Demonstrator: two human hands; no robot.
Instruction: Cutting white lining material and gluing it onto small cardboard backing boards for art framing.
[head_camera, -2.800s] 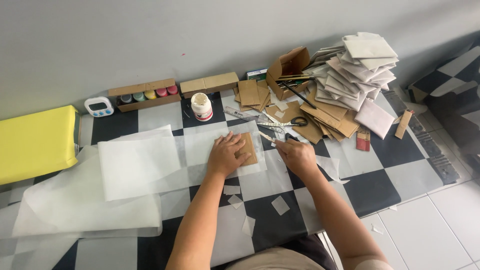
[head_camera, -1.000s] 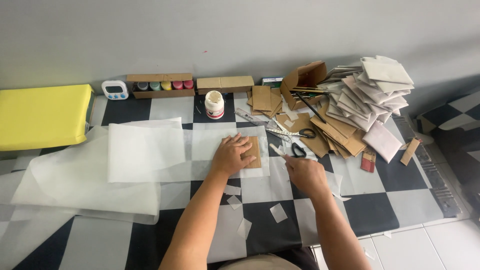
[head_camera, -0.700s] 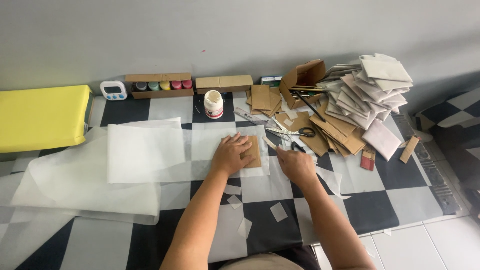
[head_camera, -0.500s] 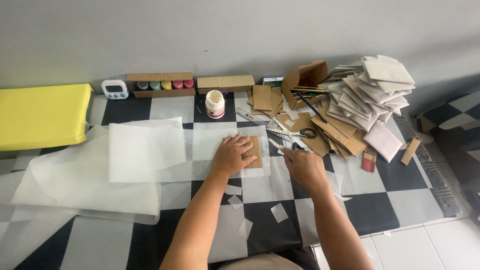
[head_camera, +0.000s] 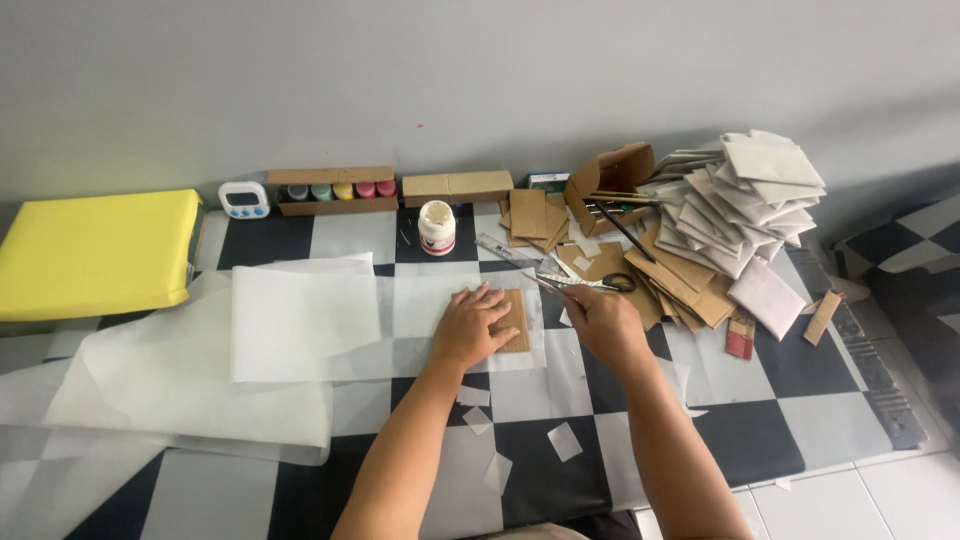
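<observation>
- Pressing flat, the left hand (head_camera: 472, 325) lies open with fingers spread over a small brown cardboard square (head_camera: 512, 320), pinning it onto a thin white paper sheet (head_camera: 440, 300) on the checkered mat (head_camera: 740, 420).
- Right hand (head_camera: 598, 318) sits just beside the card's right edge, curled around something thin that pokes out up-left, maybe a blade or pencil. Can't tell honestly, too small to make out. Scissors (head_camera: 600, 284) lie right above that hand.
- Glue jar (head_camera: 436, 227) stands behind the card, near the wall, with a ruler (head_camera: 508, 250) lying between the two.
- Big heap of white envelopes (head_camera: 745, 195) and brown card pieces (head_camera: 680, 280) piles up on the right.
- Bigger translucent sheets (head_camera: 290, 325) overlap on the left, with loose paper scraps (head_camera: 565, 441) near the front edge.
- What I'd worry about: that paper looks slippery, so if the palm eases off, the card could skate and the line goes crooked. Also those left fingertips are really close to whatever the right hand's holding, so a slip could nick them.
</observation>
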